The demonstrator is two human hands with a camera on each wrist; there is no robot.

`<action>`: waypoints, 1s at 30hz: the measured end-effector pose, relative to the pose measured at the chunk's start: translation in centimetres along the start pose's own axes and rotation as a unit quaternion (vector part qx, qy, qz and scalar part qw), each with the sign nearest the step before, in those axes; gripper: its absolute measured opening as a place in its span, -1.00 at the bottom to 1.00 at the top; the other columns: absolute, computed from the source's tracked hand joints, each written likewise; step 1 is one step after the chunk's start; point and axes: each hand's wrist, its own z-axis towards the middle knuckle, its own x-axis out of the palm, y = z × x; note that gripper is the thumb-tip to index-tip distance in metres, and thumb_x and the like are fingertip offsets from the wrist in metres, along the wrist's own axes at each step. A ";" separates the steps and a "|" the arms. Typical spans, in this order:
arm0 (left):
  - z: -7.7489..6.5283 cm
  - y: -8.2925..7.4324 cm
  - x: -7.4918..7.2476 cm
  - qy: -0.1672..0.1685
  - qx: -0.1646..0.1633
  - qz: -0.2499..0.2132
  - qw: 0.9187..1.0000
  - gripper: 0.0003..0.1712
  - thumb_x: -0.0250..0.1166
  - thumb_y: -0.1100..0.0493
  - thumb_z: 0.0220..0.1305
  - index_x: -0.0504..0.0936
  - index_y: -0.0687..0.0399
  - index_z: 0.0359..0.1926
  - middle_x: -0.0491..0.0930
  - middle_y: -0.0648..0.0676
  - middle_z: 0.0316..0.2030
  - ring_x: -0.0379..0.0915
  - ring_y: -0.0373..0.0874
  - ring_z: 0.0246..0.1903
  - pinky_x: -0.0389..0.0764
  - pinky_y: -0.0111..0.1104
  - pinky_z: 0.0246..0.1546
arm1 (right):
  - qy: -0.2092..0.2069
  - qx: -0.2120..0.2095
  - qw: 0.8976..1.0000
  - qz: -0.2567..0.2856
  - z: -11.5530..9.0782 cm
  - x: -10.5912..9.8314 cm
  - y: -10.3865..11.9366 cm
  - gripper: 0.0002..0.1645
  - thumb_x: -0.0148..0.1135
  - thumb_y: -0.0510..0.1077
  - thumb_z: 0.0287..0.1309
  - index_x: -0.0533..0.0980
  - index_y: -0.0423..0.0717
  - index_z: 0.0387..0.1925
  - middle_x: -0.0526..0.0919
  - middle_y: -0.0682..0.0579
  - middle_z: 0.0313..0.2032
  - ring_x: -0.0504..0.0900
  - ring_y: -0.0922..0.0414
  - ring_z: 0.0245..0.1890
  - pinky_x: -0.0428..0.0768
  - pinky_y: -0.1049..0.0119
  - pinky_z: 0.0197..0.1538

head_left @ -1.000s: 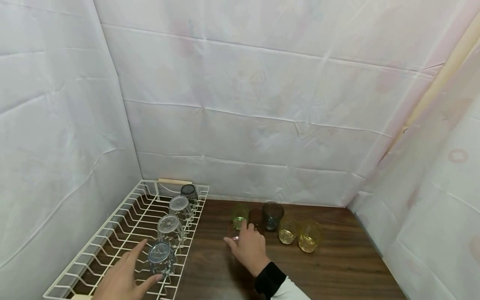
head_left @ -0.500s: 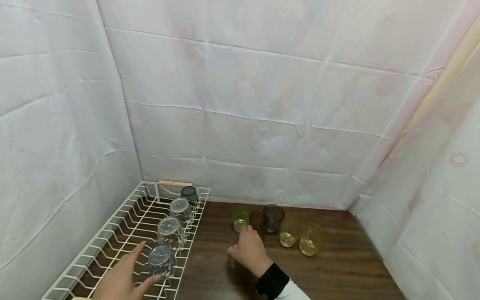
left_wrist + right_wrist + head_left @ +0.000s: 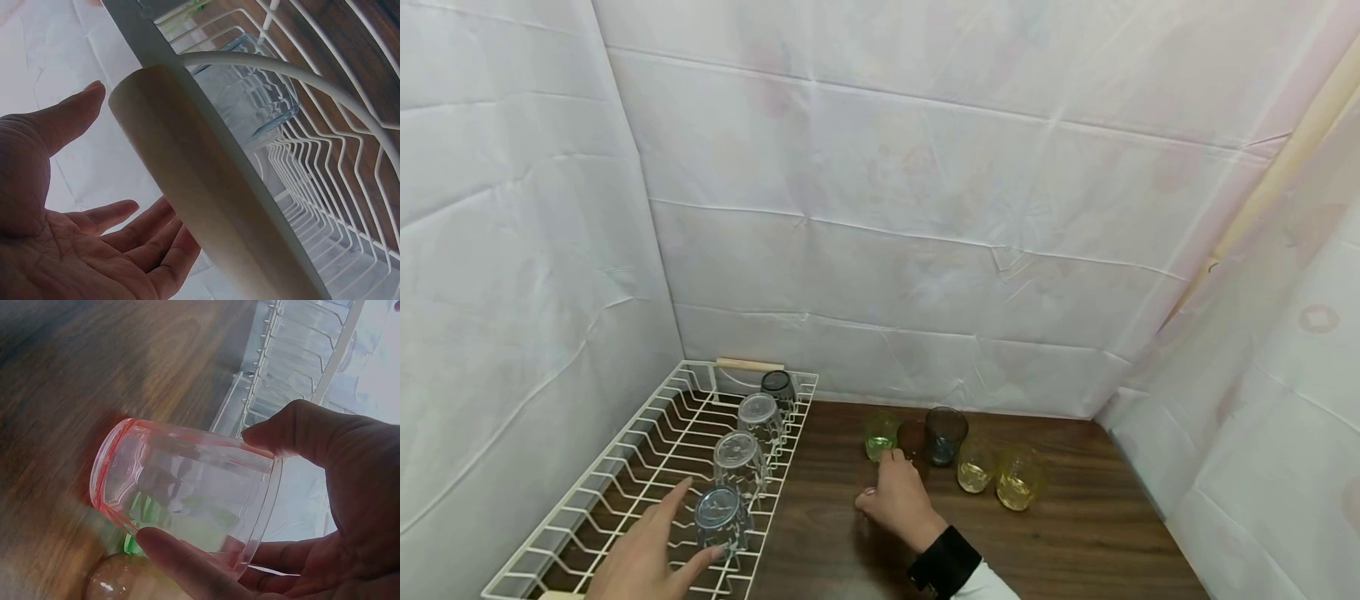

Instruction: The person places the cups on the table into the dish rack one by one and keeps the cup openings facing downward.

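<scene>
My right hand (image 3: 901, 500) holds a pink clear glass (image 3: 187, 487) by its sides near the rim, thumb on one side and fingers on the other. The hand covers most of this glass in the head view. Just beyond the fingers are a green glass (image 3: 881, 435) and a brown glass (image 3: 913, 438), with a dark grey glass (image 3: 946, 435) beside them. My left hand (image 3: 643, 546) is held with fingers spread and nothing in it, over the near end of the white dish rack (image 3: 647, 492). Closest to its thumb stands an upside-down blue glass (image 3: 722, 517).
Two clear glasses (image 3: 739, 458) and a dark glass (image 3: 778, 387) stand upside down along the rack's right side. Two yellow glasses (image 3: 1017, 479) are on the wooden table (image 3: 1090, 517) to the right. The rack has a wooden handle (image 3: 194, 175). White sheeting (image 3: 880, 208) encloses the space.
My right hand has drawn slightly back from the green glass, and its spread thumb and fingers have come in around the pink glass. My left hand has hardly moved.
</scene>
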 end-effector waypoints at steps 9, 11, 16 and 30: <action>0.1 -1.0 0.0 -0.054 0.044 -0.008 0.998 0.29 0.61 -0.34 0.06 0.23 0.29 0.56 0.60 0.53 0.20 0.61 0.51 0.12 0.65 0.32 0.07 | 0.047 0.011 0.991 0.127 -1.2 -1.9 -1.3 -0.15 0.41 -0.05 0.18 0.38 -0.15 0.48 0.46 -0.27 0.20 0.48 -0.02 -0.11 0.38 0.09 -0.20; 0.3 -1.5 -0.3 -0.051 0.048 -0.015 0.997 0.31 0.60 -0.34 0.08 0.19 0.27 0.59 0.62 0.51 0.21 0.63 0.49 0.11 0.65 0.32 0.06 | 0.050 0.004 0.982 0.182 -1.5 -2.7 -1.6 -0.22 0.43 -0.06 0.23 0.38 -0.09 0.43 0.46 -0.23 0.13 0.49 -0.02 -0.03 0.43 0.08 -0.12; 0.7 -3.0 -0.7 -0.091 0.086 -0.047 0.991 0.33 0.65 -0.24 0.07 0.12 0.22 0.64 0.71 0.38 0.15 0.71 0.36 0.03 0.68 0.27 0.01 | 0.061 -0.019 0.927 0.369 -2.1 -5.0 -2.0 -0.32 0.39 -0.17 0.36 0.32 -0.12 0.40 0.43 -0.24 0.18 0.53 -0.05 0.19 0.66 0.13 0.02; 1.3 -6.3 0.0 -0.122 0.146 -0.064 0.980 0.24 0.68 -0.13 0.06 0.21 0.17 0.61 0.76 0.17 0.11 0.72 0.22 0.07 0.70 0.17 0.09 | 0.125 -0.138 0.613 0.768 -3.1 -6.1 -3.7 -0.51 -0.34 -0.17 0.75 0.24 0.07 0.52 0.56 0.02 0.38 0.60 0.06 0.42 0.62 0.09 0.46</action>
